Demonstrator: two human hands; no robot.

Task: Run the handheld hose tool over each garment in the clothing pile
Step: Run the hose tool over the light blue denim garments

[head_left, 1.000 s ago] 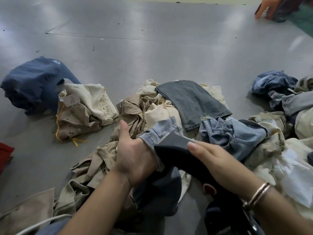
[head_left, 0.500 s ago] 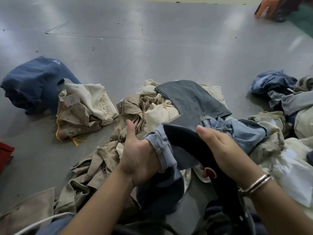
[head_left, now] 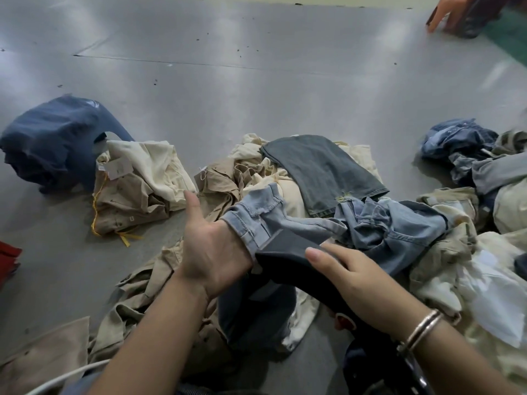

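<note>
My right hand (head_left: pixel 362 283) had its grip wrapped round the dark wedge-shaped hose nozzle (head_left: pixel 288 252), pressed onto the pale blue denim cuff (head_left: pixel 256 215); my left hand (head_left: pixel 211 249) gripped that cuff, apparently for tension, at nine o'clock. The beige clothing pile (head_left: pixel 256 172) lay at twelve.

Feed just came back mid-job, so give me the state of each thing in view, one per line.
Left hand: grips the light denim cuff, thumb raised.
Right hand: holds the hose tool.
Hose tool: flat head laid on the cuff.
Light denim garment: crumpled, cuff pulled out.
Grey jeans leg: lying flat atop the pile.
</note>
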